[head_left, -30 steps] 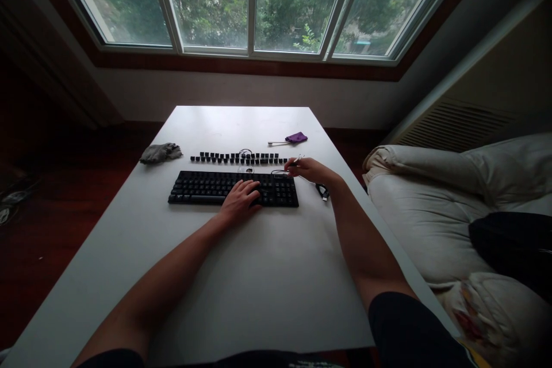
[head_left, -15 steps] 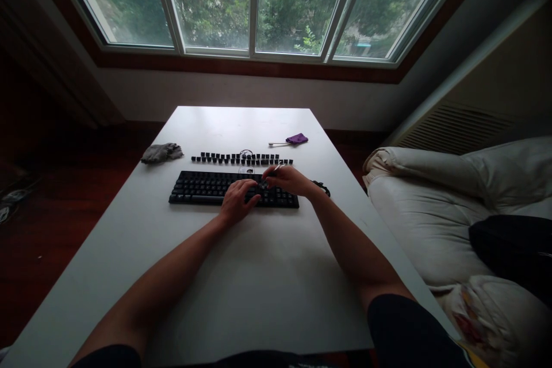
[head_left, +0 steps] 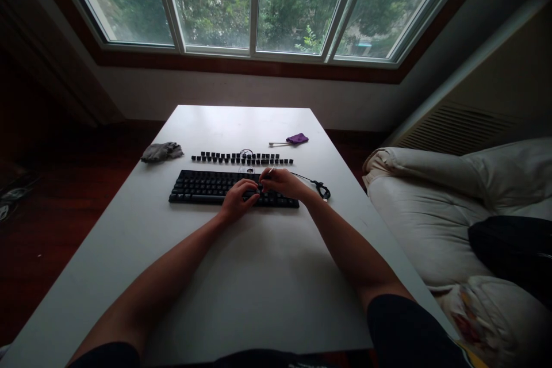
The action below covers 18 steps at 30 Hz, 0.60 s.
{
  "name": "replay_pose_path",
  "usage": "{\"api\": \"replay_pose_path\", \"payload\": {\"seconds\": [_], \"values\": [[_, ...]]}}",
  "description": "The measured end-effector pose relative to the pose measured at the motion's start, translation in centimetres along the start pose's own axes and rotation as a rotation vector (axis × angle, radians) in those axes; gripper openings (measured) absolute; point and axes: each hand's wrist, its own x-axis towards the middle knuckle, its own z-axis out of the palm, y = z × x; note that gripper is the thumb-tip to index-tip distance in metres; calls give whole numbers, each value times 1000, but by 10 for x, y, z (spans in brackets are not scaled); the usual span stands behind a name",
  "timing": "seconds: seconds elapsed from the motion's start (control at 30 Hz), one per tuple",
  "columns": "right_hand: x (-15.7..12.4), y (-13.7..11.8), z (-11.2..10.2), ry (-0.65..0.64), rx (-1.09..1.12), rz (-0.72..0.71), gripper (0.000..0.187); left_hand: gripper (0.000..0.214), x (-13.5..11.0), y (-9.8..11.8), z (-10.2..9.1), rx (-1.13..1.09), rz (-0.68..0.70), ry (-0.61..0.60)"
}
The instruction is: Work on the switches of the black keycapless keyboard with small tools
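A black keyboard [head_left: 202,187] lies flat on the white table, and both hands are over its right half. My left hand [head_left: 238,198] is closed, thumb and fingers drawn together beside a small dark piece between the hands; whether it grips that piece is hard to make out. My right hand [head_left: 280,181] is closed in a pinch, touching or almost touching the left fingertips. Thin silvery wire shows at its knuckles, looking like part of a keycap puller [head_left: 271,170]. Behind the keyboard, several loose black keycaps [head_left: 227,157] stand in two rows.
A grey cloth [head_left: 163,152] lies at the table's left edge. To the right rear are a purple cloth [head_left: 297,138] and a thin pale stick [head_left: 278,144]. The coiled keyboard cable [head_left: 322,188] rests right of the keyboard. A pale sofa [head_left: 409,213] stands beside the table.
My right hand has shifted slightly left and turned, closing in on the left fingertips. More of the cable shows behind it. My left hand has curled its fingers a little.
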Motion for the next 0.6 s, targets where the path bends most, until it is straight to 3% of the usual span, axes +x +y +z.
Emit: {"api": "replay_pose_path", "payload": {"seconds": [0.6], "values": [[7, 4, 10, 62, 271, 228, 21, 17, 5, -2, -7, -194, -34, -92]]}}
